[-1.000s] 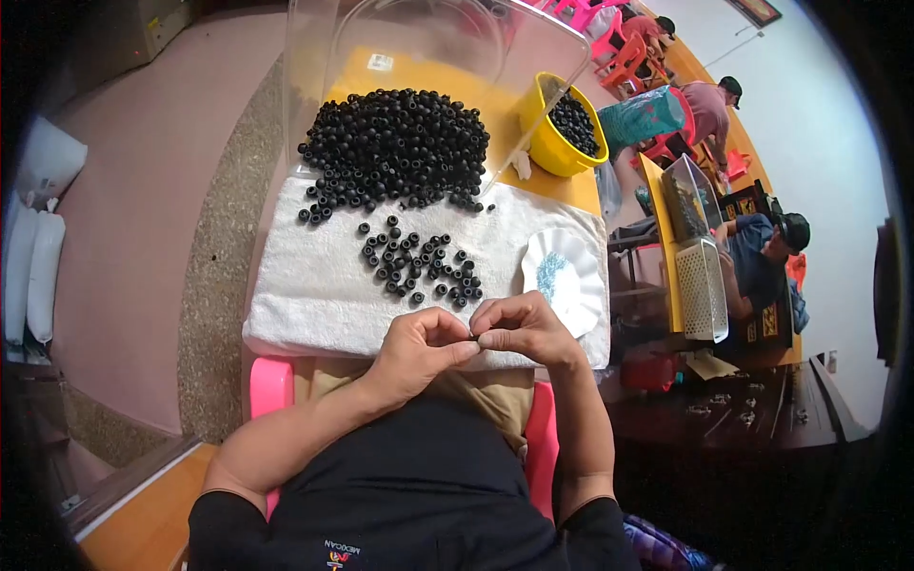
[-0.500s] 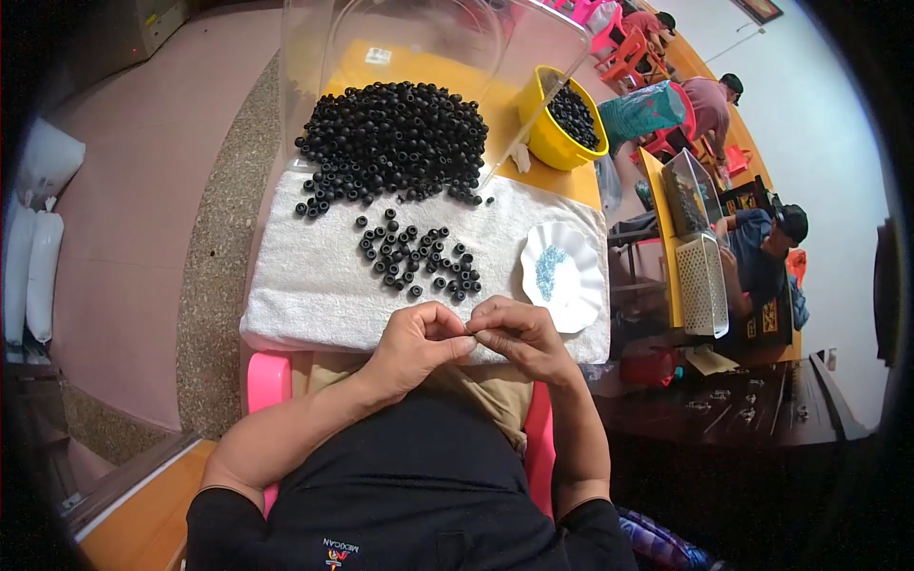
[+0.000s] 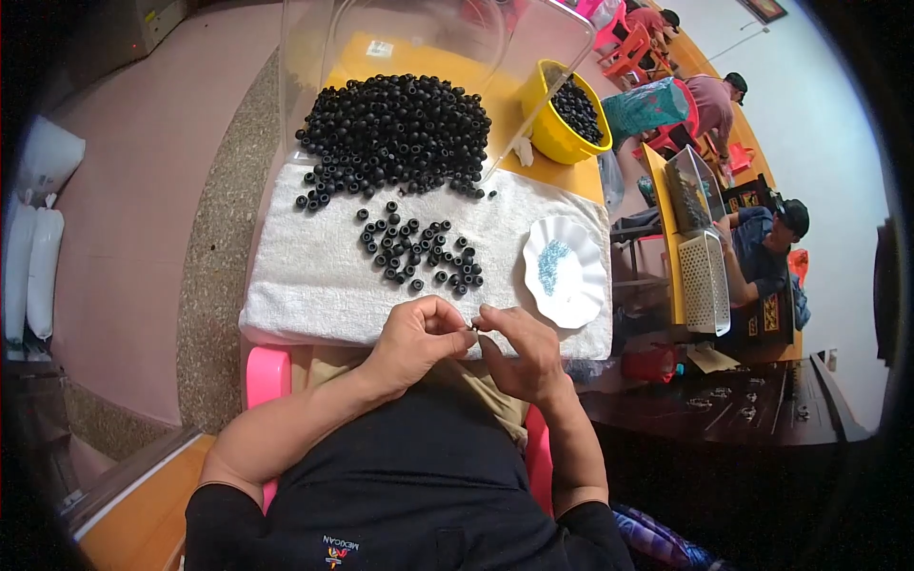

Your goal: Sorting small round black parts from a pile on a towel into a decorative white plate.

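Observation:
Close to the near edge of a white towel (image 3: 314, 285), my left hand (image 3: 417, 344) is closed in a pinch. A tiny dark piece shows at its fingertips, too small to name. My right hand (image 3: 524, 357) faces it, thumb and forefinger apart around that spot. Just beyond my hands, a loose group of round black beads with holes (image 3: 415, 244) lies on the towel. Farther off is a big heap of the same beads (image 3: 395, 128), partly spilling onto the towel. To the right stands a white scalloped dish (image 3: 585, 297) with tiny light-blue bits (image 3: 552, 265) in it.
A clear plastic bin (image 3: 547, 81) lies around the big heap. Beside it is a yellow tub (image 3: 569, 147) of small black pieces. On the right, a co-worker (image 3: 762, 247) sits by a white perforated basket (image 3: 703, 285). White sacks (image 3: 43, 276) stand at far left.
My right thumb and forefinger have parted and moved slightly off the left fingertips, uncovering the small dark piece. My left hand stays almost where it was.

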